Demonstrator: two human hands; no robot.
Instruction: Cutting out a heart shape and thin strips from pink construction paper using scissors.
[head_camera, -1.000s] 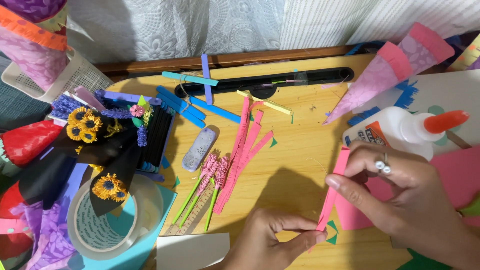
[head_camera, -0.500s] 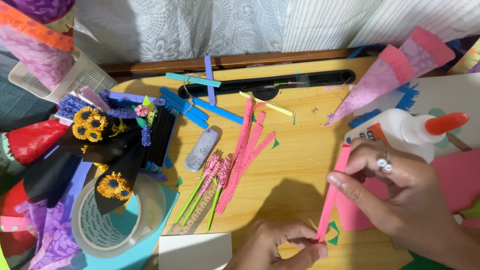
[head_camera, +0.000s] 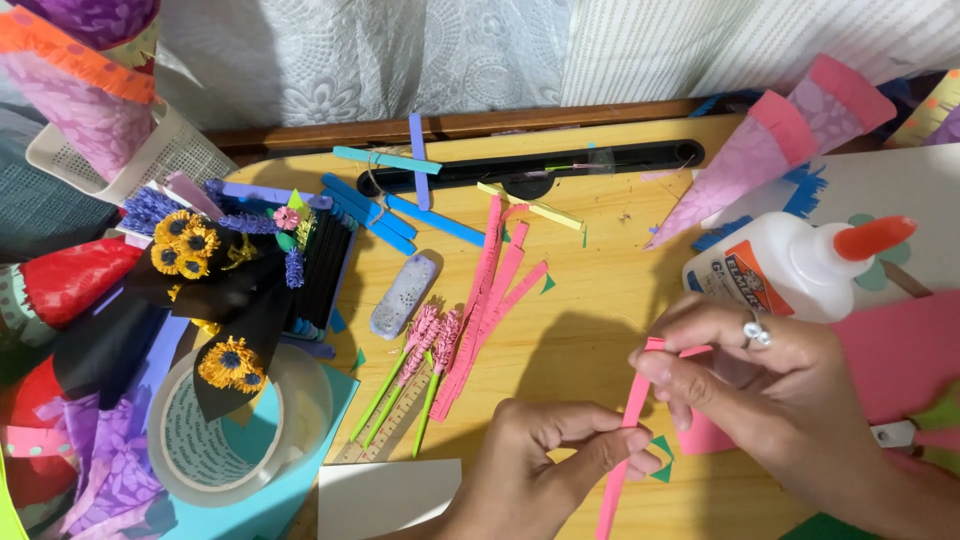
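Two hands share one pink paper strip (head_camera: 632, 425) low over the wooden table (head_camera: 590, 290): the right hand (head_camera: 770, 385) pinches its top end between thumb and fingertips, while the left hand (head_camera: 545, 470) pinches it lower down. Just behind the right hand lies a white glue bottle (head_camera: 785, 265) with an orange cap. Further left, more pink strips (head_camera: 490, 290) lie loose beside purple paper flowers on green stems (head_camera: 415, 360), and a big tape roll (head_camera: 235, 425) holds a black cone of yellow paper flowers (head_camera: 228, 362).
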